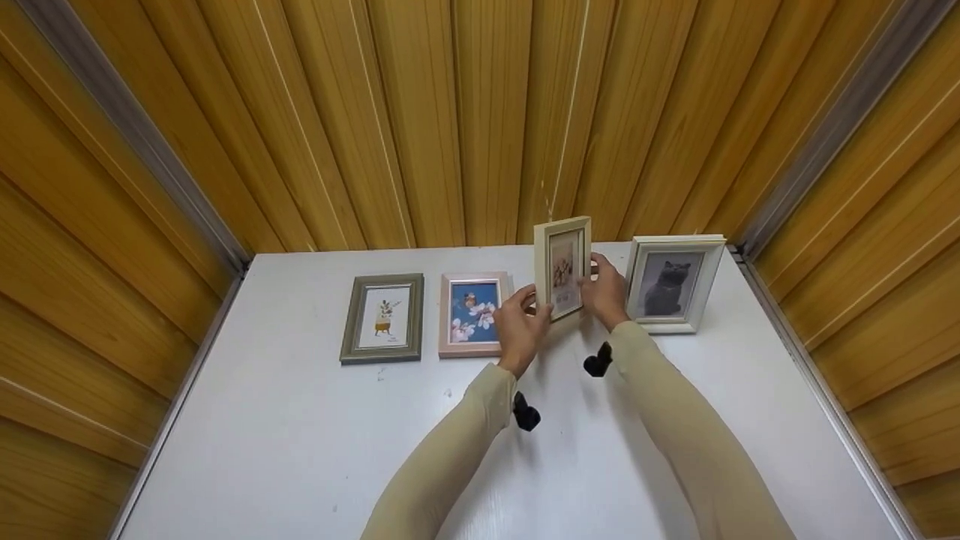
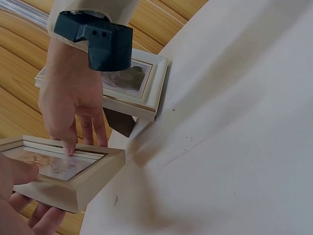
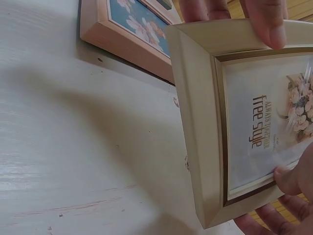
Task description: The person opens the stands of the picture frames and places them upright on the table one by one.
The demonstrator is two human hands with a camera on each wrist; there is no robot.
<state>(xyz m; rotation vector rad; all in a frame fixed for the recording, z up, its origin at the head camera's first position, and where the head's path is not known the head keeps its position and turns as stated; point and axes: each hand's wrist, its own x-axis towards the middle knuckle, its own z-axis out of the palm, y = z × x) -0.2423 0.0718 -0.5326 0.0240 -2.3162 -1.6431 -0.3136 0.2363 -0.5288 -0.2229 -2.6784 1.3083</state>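
A cream picture frame (image 1: 566, 266) with a pink-flower print is held between both hands, upright and turned at an angle, its lower edge off the white table (image 1: 315, 427). My left hand (image 1: 521, 328) grips its left side, thumb on the front and fingers behind. On the opposite side, my right hand (image 1: 604, 289) pinches the border the same way. The right wrist view shows "free style" lettering on the print of the cream frame (image 3: 205, 132). Left of the hands is a pink frame (image 1: 471, 315) with a blossom picture; the left hand covers part of its right edge.
A grey-green frame (image 1: 382, 319) with a vase picture is farther left. Right of the hands a white frame (image 1: 675, 285) with a cat picture leans on its dark back stand (image 2: 119, 122). Wood-patterned panels (image 1: 420, 120) line the table's back and sides.
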